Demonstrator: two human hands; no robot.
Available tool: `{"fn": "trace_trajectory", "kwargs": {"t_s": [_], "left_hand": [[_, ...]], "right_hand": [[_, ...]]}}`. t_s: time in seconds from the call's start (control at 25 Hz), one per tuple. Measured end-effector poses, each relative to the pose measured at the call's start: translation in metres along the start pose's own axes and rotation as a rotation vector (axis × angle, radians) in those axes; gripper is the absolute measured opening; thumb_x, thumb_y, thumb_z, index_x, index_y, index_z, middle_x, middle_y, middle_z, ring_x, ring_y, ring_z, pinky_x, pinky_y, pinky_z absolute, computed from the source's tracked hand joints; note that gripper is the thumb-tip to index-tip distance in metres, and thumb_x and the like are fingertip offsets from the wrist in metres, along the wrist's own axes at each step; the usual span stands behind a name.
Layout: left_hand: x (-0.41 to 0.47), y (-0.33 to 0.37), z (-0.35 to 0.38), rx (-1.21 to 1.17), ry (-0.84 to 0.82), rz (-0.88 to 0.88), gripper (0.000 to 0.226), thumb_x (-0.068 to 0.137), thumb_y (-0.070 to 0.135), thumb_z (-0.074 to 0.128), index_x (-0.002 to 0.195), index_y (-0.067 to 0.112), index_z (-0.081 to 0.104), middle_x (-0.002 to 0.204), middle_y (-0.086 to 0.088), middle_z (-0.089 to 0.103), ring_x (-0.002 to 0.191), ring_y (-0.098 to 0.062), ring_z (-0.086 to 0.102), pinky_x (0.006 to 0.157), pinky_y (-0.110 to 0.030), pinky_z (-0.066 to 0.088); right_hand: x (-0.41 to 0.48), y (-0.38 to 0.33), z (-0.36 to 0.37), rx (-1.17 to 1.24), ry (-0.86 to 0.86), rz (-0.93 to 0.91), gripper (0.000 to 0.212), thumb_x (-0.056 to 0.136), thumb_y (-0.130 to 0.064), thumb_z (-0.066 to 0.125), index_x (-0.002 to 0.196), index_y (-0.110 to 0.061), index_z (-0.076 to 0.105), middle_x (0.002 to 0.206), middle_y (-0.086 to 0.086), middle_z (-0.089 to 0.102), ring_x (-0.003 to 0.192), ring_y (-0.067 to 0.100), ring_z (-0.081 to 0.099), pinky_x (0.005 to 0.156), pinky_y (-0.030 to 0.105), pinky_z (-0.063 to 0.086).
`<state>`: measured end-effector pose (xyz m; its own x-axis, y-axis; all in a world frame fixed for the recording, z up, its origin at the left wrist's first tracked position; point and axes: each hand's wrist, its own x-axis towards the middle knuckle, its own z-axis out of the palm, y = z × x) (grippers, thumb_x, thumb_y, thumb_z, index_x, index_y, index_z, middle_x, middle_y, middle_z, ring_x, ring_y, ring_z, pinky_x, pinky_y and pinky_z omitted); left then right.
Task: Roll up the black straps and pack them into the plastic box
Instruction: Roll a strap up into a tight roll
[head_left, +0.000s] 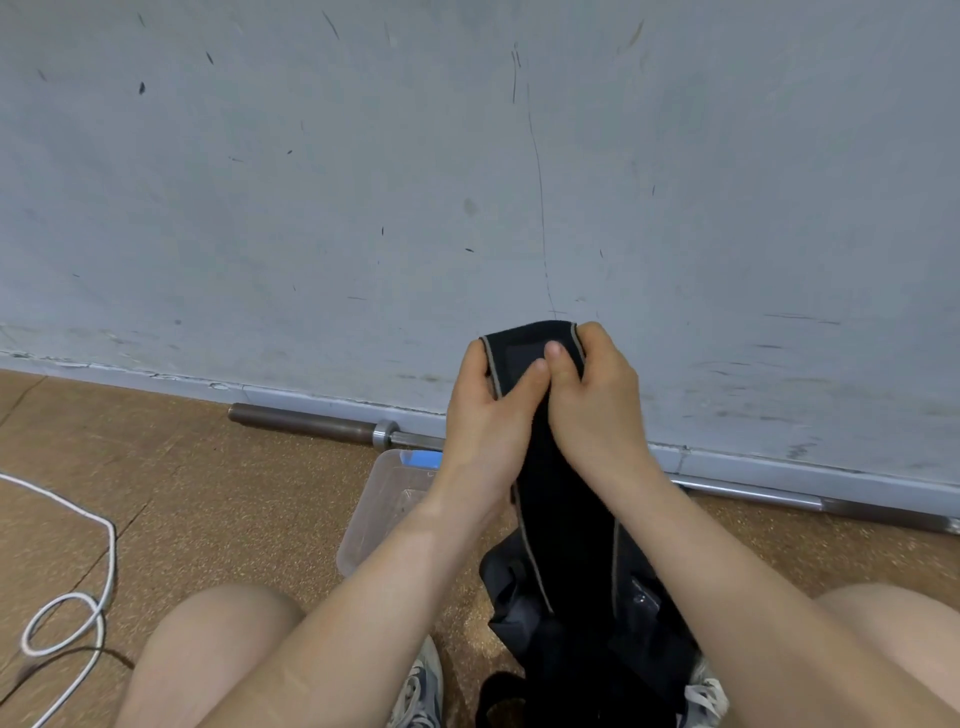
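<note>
A black strap (569, 509) with grey edging hangs from both my hands, raised in front of the wall. My left hand (491, 410) grips its top end from the left, thumb across the fabric. My right hand (595, 400) grips the same end from the right, fingers curled over the top edge. The strap's lower part runs down into a heap of black straps (587, 639) on the floor between my knees. A clear plastic box (382, 512) stands on the floor behind my left forearm, partly hidden by it.
A steel barbell (322, 423) lies along the foot of the grey wall (467, 182). A white cable (78, 613) loops on the cork floor at the left. My knees and shoes fill the bottom edge.
</note>
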<state>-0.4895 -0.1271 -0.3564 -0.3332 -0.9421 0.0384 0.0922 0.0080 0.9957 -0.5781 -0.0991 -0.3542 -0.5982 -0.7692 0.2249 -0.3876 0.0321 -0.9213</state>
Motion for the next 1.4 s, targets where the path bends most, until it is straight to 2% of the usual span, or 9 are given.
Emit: {"fn": "trace_trajectory", "kwargs": {"t_s": [0.16, 0.32, 0.44, 0.56, 0.68, 0.84, 0.92, 1.08, 1.4], "left_hand": [[0.002, 0.01, -0.004, 0.202, -0.01, 0.058, 0.041, 0.095, 0.006, 0.054, 0.126, 0.031, 0.045, 0.098, -0.008, 0.066, 0.065, -0.016, 0.065, 0.053, -0.032, 0.054], [0.011, 0.018, -0.01, 0.086, 0.075, 0.071, 0.056, 0.091, -0.004, 0.05, 0.133, 0.029, 0.036, 0.092, -0.016, 0.062, 0.056, -0.02, 0.062, 0.054, -0.036, 0.056], [0.007, 0.026, -0.007, 0.022, -0.114, -0.047, 0.051, 0.092, -0.004, 0.054, 0.132, 0.024, 0.038, 0.083, -0.011, 0.06, 0.049, -0.017, 0.059, 0.051, -0.03, 0.054], [0.022, 0.038, -0.028, 0.513, -0.197, 0.026, 0.036, 0.095, 0.026, 0.051, 0.131, 0.028, 0.058, 0.089, 0.0, 0.07, 0.078, -0.018, 0.07, 0.069, -0.027, 0.055], [0.041, 0.033, -0.053, 1.138, -0.097, 0.284, 0.057, 0.093, 0.039, 0.039, 0.149, 0.03, 0.037, 0.15, -0.001, 0.045, 0.139, -0.021, 0.038, 0.111, -0.036, 0.033], [0.029, 0.023, -0.037, 0.73, 0.159, 0.206, 0.02, 0.097, 0.032, 0.047, 0.099, 0.018, 0.061, 0.097, -0.002, 0.065, 0.096, -0.025, 0.062, 0.082, -0.037, 0.047], [0.023, 0.029, -0.031, 0.45, -0.094, -0.075, 0.041, 0.098, 0.05, 0.044, 0.086, 0.015, 0.063, 0.076, -0.002, 0.07, 0.081, -0.027, 0.068, 0.077, -0.038, 0.053], [0.003, 0.015, -0.017, 0.293, -0.511, -0.115, 0.026, 0.095, 0.04, 0.053, 0.108, 0.023, 0.066, 0.1, 0.007, 0.076, 0.098, -0.008, 0.07, 0.089, -0.026, 0.053], [0.023, 0.003, -0.009, 0.08, -0.015, -0.129, 0.022, 0.103, 0.025, 0.047, 0.119, 0.011, 0.056, 0.111, -0.008, 0.07, 0.099, -0.019, 0.069, 0.076, -0.026, 0.056]], "right_hand": [[0.006, -0.009, -0.023, -0.638, -0.291, 0.012, 0.045, 0.101, -0.048, 0.038, 0.133, -0.017, 0.046, 0.124, 0.008, 0.048, 0.112, 0.026, 0.053, 0.085, 0.037, 0.042], [0.0, -0.019, -0.048, -0.138, -0.781, 0.219, 0.044, 0.087, -0.04, 0.07, 0.126, -0.037, 0.05, 0.115, -0.007, 0.061, 0.107, 0.011, 0.063, 0.095, 0.031, 0.048], [-0.005, 0.0, -0.032, -0.11, -0.646, 0.089, 0.048, 0.087, -0.015, 0.068, 0.126, -0.034, 0.05, 0.103, -0.007, 0.065, 0.097, 0.011, 0.065, 0.094, 0.035, 0.052], [-0.008, 0.009, -0.022, -0.114, -0.664, 0.145, 0.031, 0.085, 0.002, 0.059, 0.109, -0.018, 0.06, 0.098, 0.002, 0.071, 0.096, 0.02, 0.068, 0.09, 0.042, 0.055], [-0.006, 0.009, -0.033, 0.113, -0.815, 0.322, 0.036, 0.076, 0.003, 0.067, 0.107, -0.017, 0.064, 0.102, 0.007, 0.074, 0.096, 0.026, 0.071, 0.089, 0.045, 0.057], [0.006, 0.003, -0.039, 0.582, -0.418, 0.449, 0.022, 0.089, 0.003, 0.062, 0.109, -0.001, 0.069, 0.101, 0.018, 0.074, 0.083, 0.028, 0.072, 0.076, 0.037, 0.061], [0.013, 0.0, -0.047, 0.748, -0.278, 0.518, 0.021, 0.093, -0.003, 0.059, 0.111, 0.003, 0.068, 0.099, 0.022, 0.073, 0.078, 0.027, 0.072, 0.069, 0.034, 0.062], [0.018, -0.005, -0.054, 0.847, -0.171, 0.625, 0.021, 0.099, -0.014, 0.053, 0.105, 0.003, 0.066, 0.095, 0.021, 0.072, 0.077, 0.028, 0.072, 0.072, 0.039, 0.061], [0.004, -0.002, -0.04, 0.197, -0.452, 0.348, 0.024, 0.103, -0.029, 0.048, 0.118, -0.02, 0.064, 0.104, 0.002, 0.074, 0.097, 0.017, 0.071, 0.092, 0.042, 0.056]]}}
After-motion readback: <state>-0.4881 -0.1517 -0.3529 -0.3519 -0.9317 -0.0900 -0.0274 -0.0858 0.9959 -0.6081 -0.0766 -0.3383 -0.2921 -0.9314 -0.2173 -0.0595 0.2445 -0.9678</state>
